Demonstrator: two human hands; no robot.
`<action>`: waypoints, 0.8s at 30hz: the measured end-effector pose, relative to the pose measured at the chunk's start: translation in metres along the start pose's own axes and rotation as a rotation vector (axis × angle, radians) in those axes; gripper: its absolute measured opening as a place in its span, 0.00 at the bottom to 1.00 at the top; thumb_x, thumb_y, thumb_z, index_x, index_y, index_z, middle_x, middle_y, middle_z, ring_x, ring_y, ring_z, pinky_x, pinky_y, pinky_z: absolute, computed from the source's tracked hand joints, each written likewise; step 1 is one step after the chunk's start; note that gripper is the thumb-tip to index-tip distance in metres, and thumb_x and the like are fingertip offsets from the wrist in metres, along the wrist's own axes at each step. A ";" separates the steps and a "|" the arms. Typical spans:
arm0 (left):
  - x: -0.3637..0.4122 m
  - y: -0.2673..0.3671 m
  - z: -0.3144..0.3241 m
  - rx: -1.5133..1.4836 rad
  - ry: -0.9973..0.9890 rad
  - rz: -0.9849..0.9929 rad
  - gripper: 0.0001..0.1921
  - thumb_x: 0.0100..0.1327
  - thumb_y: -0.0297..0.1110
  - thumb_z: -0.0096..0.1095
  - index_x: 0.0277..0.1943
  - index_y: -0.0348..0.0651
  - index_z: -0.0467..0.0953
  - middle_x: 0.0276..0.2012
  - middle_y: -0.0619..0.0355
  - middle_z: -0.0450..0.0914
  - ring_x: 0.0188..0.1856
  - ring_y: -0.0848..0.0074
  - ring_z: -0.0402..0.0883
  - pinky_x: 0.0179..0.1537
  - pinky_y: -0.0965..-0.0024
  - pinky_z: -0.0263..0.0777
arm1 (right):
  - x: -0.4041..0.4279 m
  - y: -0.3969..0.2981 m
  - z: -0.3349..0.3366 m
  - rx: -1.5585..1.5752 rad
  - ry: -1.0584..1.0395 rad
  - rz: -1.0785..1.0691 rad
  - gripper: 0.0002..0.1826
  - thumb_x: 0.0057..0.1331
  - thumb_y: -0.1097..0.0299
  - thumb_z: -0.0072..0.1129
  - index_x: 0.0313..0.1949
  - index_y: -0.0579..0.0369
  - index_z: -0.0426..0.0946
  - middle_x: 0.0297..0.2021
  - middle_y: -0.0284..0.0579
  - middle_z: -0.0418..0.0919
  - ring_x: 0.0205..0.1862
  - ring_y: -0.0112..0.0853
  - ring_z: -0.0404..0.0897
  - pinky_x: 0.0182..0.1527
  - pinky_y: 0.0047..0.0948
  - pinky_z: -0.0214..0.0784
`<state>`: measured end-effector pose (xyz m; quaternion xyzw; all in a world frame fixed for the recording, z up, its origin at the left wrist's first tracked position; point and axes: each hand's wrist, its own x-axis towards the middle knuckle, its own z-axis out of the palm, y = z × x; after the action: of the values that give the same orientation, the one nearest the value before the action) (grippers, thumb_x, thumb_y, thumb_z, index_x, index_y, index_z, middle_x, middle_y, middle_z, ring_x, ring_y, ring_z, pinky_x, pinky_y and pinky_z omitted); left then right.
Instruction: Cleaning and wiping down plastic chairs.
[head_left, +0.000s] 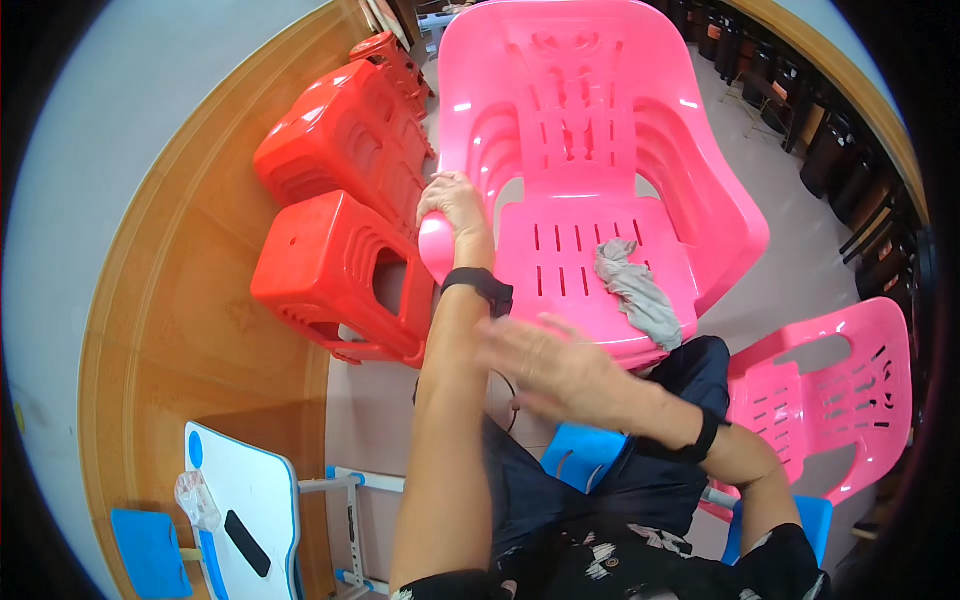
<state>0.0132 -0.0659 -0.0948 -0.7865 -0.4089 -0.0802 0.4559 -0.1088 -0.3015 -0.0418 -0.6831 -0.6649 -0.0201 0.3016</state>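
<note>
A stack of pink plastic armchairs (585, 217) stands before me, the top seat facing me. My left hand (454, 202) is curled over the front end of its left armrest (436, 244). On the right side of the seat lies a crumpled grey cloth (639, 294), which neither hand touches. My right hand (555, 371), blurred by motion, is empty with its fingers stretched out beside my left forearm. Whether it touches the forearm cannot be told. Each wrist wears a black band.
Stacked red plastic stools (337, 270) line the wooden wall panel (210, 300) at left. A white-topped desk (251, 487) bears a phone (247, 544) and a plastic packet (197, 501). Another pink chair (817, 397) stands at right; black bins (825, 150) line the far right.
</note>
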 end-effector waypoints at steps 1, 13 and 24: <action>-0.001 -0.006 0.008 0.013 -0.012 -0.009 0.18 0.68 0.35 0.36 0.54 0.33 0.66 0.34 0.39 0.75 0.30 0.51 0.76 0.24 0.45 0.72 | -0.002 0.019 0.008 0.153 -0.014 0.116 0.31 0.58 0.62 0.59 0.62 0.48 0.63 0.64 0.46 0.60 0.65 0.40 0.60 0.64 0.43 0.51; 0.002 -0.002 0.000 -0.007 -0.037 -0.001 0.18 0.68 0.35 0.36 0.55 0.33 0.65 0.35 0.37 0.75 0.31 0.50 0.76 0.25 0.45 0.72 | -0.113 0.141 0.024 -0.322 -0.187 0.955 0.37 0.58 0.53 0.56 0.65 0.40 0.54 0.66 0.51 0.52 0.65 0.57 0.52 0.60 0.62 0.49; 0.003 0.002 0.002 -0.052 -0.025 -0.003 0.19 0.67 0.34 0.37 0.55 0.34 0.66 0.36 0.38 0.75 0.32 0.49 0.76 0.24 0.43 0.71 | -0.088 0.146 0.033 -0.007 0.167 0.728 0.14 0.52 0.69 0.54 0.37 0.59 0.65 0.36 0.51 0.69 0.39 0.40 0.71 0.41 0.36 0.64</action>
<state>0.0160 -0.0630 -0.0963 -0.7984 -0.4136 -0.0816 0.4299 0.0034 -0.3560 -0.1630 -0.8719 -0.3514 0.0305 0.3397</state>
